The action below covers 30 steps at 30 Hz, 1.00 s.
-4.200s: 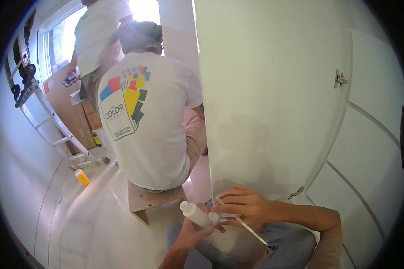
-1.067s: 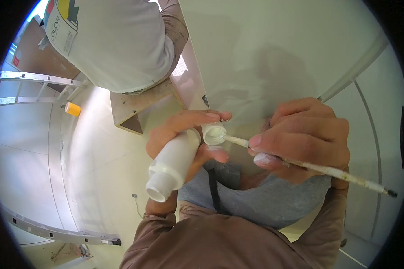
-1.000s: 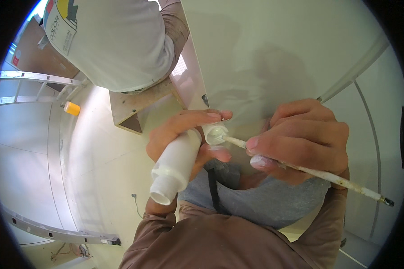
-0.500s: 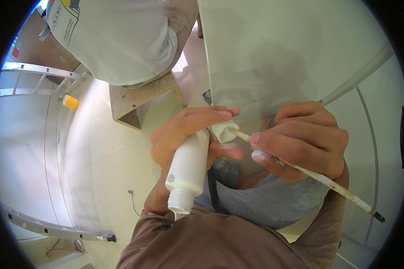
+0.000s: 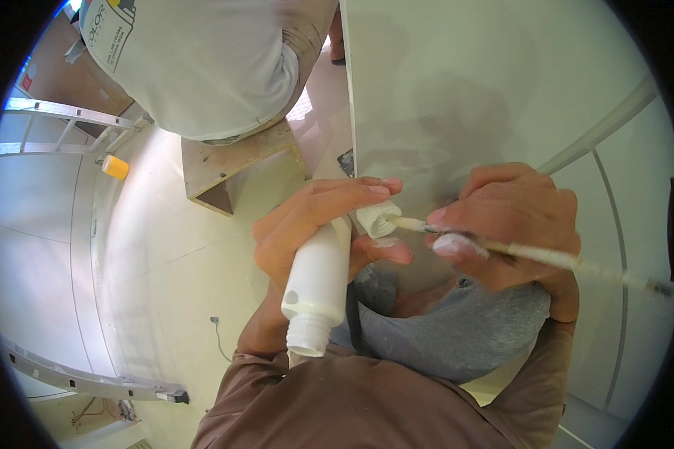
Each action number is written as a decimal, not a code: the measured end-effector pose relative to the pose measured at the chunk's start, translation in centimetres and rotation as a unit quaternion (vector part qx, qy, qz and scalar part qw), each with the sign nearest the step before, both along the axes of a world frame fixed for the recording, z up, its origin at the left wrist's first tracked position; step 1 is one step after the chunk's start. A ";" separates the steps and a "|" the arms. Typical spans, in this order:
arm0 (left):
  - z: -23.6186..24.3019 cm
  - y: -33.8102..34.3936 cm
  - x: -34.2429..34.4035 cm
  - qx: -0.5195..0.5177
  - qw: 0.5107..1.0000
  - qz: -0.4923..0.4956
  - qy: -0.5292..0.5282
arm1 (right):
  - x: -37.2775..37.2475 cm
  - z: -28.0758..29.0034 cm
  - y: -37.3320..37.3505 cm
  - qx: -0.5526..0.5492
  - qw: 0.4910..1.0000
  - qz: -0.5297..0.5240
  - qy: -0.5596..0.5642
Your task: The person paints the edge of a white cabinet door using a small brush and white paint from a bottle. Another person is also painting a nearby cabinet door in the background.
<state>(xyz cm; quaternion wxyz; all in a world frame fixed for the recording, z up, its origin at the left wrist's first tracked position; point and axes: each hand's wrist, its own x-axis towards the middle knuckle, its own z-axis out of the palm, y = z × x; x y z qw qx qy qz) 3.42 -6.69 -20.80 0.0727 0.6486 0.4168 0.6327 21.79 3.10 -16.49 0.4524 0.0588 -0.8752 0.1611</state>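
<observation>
My left hand (image 5: 307, 224) is closed round a white plastic bottle (image 5: 318, 277), whose uncapped threaded neck points down toward me. Between that hand's fingertips sits a white screw cap (image 5: 376, 218), its hollow side facing right. In my right hand (image 5: 513, 224) is a thin, paint-marked paintbrush (image 5: 535, 253), pinched near its tip end. The brush's pale tip reaches into the cap. Motion blurs the far end of the handle. White smears cover my right thumb.
A large pale panel (image 5: 502, 82) stands just ahead. To the left, a person in a white shirt (image 5: 202, 60) sits on a wooden stool (image 5: 240, 161). Aluminium ladder parts (image 5: 90, 374), an orange-yellow cylinder (image 5: 115, 167) and a thin cable (image 5: 217, 333) are on the left.
The paintbrush has turned in my right hand, its rear end swinging up and to the right. Its tip remains in the cap. My left hand has barely shifted.
</observation>
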 end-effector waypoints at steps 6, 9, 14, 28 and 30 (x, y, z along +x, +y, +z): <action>-0.7 -0.6 -1.0 -0.064 0.998 -0.002 0.008 | 1.1 -0.1 0.0 -0.353 0.934 0.052 -0.003; -1.6 -0.7 -1.8 -0.068 0.997 0.007 0.023 | 0.8 0.4 -0.2 -0.427 0.898 0.092 0.047; -3.7 -0.6 -2.7 -0.162 0.983 -0.010 -0.085 | 0.4 4.8 0.7 -0.273 0.946 0.136 0.107; -4.8 2.7 -6.1 -0.288 0.919 -0.188 -0.194 | -3.5 14.6 7.9 -0.090 0.980 0.069 0.163; -4.8 3.2 -6.3 -0.307 0.908 -0.201 -0.203 | -4.0 15.6 8.3 -0.063 0.980 0.068 0.174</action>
